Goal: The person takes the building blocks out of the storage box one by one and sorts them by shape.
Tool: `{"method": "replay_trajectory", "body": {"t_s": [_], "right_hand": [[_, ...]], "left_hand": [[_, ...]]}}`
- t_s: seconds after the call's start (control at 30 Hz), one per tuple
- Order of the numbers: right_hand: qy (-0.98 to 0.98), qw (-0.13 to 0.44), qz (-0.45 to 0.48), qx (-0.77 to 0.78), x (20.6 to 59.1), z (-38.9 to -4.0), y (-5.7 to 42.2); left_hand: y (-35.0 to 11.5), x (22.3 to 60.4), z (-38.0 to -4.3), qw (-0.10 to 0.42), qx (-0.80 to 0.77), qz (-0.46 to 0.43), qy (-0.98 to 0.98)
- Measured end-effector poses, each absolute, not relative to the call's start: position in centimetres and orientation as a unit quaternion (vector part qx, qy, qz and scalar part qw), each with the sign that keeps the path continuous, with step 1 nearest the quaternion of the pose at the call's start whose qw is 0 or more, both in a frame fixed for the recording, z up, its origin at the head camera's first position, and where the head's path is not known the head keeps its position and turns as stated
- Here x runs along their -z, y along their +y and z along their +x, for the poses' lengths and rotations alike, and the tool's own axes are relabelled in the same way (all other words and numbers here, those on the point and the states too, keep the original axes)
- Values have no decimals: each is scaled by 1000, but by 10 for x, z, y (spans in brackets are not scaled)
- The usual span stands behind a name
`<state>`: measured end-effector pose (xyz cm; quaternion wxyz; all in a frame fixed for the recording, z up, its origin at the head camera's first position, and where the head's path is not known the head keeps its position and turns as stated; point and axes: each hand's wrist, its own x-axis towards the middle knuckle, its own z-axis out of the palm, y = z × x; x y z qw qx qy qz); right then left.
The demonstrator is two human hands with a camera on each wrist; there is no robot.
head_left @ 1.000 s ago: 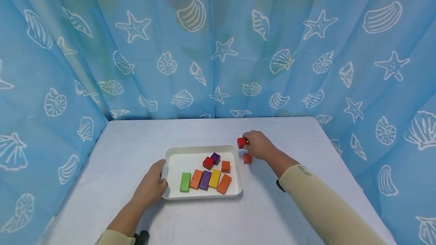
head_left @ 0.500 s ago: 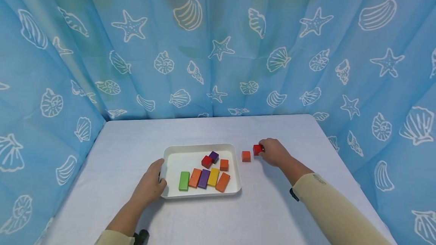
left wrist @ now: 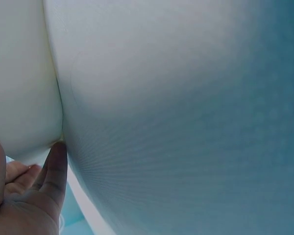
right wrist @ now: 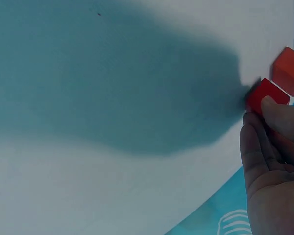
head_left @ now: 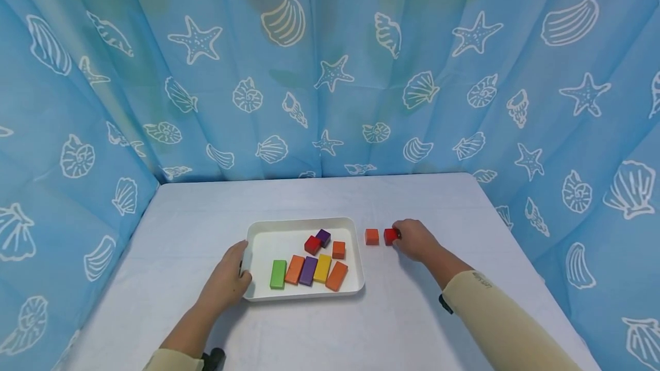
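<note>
My right hand (head_left: 416, 239) pinches a red cube (head_left: 390, 237) between thumb and fingers, low over the white cloth right of the tray. An orange cube (head_left: 372, 237) sits just left of it, a narrow gap between them. In the right wrist view the thumb lies on the red cube (right wrist: 267, 93), the orange cube (right wrist: 288, 71) behind. My left hand (head_left: 225, 276) grips the left end of the white tray (head_left: 304, 296), thumb at the near side. In the left wrist view, fingertips (left wrist: 59, 152) meet the tray's wall (left wrist: 24, 98).
Inside the tray lie a green block (head_left: 278, 274), a yellow block (head_left: 322, 268), a purple block (head_left: 307, 271) and two orange blocks. Behind them are a red cube (head_left: 311, 245), a purple cube (head_left: 323, 237) and an orange cube (head_left: 338, 250). A blue shell-patterned curtain (head_left: 330, 102) surrounds the table.
My right hand has carried the red cube from above and behind the orange cube to the right, then nearer, level beside it. My left hand has stayed at the tray.
</note>
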<state>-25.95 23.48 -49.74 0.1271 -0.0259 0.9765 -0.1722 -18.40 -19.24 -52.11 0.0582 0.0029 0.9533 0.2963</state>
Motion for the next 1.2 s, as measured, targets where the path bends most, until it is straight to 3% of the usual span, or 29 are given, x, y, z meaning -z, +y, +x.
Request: {"method": "replay_trajectory", "body": {"t_s": [0.67, 1.2], "right_hand": [[972, 142, 14, 188, 500, -263, 232], [979, 134, -14, 152, 490, -269, 230]], "left_hand": [[-191, 523, -185, 56, -294, -6, 954], [-193, 523, -184, 53, -303, 7, 952]]}}
